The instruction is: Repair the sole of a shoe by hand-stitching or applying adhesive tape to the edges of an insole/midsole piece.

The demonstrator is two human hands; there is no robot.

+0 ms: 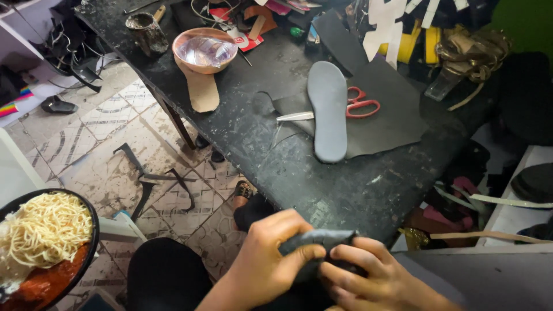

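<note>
while both hands meet at the near edge of the black worktable (322, 184), everything else sits further back on it.

left hand: left hand (268, 253) is closed in a pinch, thumb pressed on top of the dark grey folded piece (317, 241), just off the worktable's near edge.
right hand: right hand (374, 276) is curled, fingers (357, 253) gripping the same piece from the other side, touching the left thumb.
held piece: the dark grey folded piece lies between the two hands, clamped by both, below the worktable's near edge; its lower part is hidden by the fingers.
grey insole: a grey shoe insole (328, 109) lies flat near the middle of the worktable, well apart from the hands.
scissors: red-handled scissors (351, 106) lie under the insole, blades sticking out on one side, handles on the other.
dark sheet: a dark sheet of material (391, 115) lies beneath insole and scissors.
bowl: a pink bowl (204, 50) sits toward the far end of the worktable, on a tan insole-shaped cutout (201, 92).
plate: a black plate of noodles and red sauce (43, 247) is off the worktable, beside its near corner.
</note>
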